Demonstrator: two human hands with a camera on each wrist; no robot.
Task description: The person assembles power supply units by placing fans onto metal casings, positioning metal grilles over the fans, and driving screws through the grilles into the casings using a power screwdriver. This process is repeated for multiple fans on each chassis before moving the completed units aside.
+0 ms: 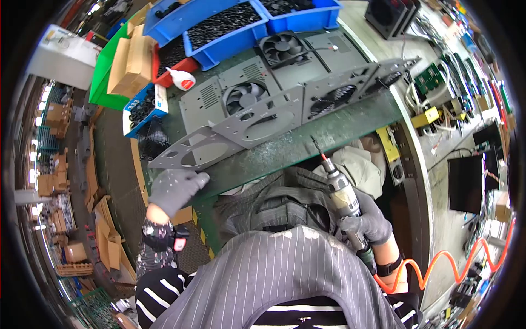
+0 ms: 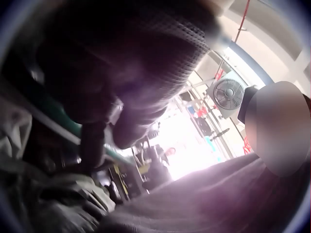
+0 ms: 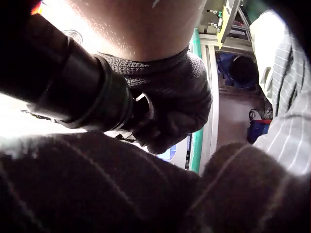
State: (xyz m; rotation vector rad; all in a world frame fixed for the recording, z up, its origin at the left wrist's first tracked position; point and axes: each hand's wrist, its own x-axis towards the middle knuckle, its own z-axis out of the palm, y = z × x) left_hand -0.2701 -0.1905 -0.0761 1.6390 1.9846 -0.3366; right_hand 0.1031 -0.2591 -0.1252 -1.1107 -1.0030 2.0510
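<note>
In the head view my gloved right hand (image 1: 368, 220) grips a power screwdriver (image 1: 344, 198) around its body, its long bit pointing toward the table. The right wrist view shows the tool's dark rear end (image 3: 92, 87) beside the curled gloved fingers. My gloved left hand (image 1: 174, 191) is at the table's near left edge, just below the end of a grey metal panel (image 1: 197, 151), and no held object shows in it. A row of such panels leans along the green table (image 1: 329, 131), some fitted with black fans (image 1: 332, 100). Behind lie flat panels with another fan (image 1: 245, 98).
Blue bins (image 1: 224, 33) of small black parts line the back, beside a red bin (image 1: 186, 66) and a white bottle (image 1: 182, 79). An orange coiled hose (image 1: 438, 257) runs along the right. Grey cloth (image 1: 359, 170) lies by the near edge.
</note>
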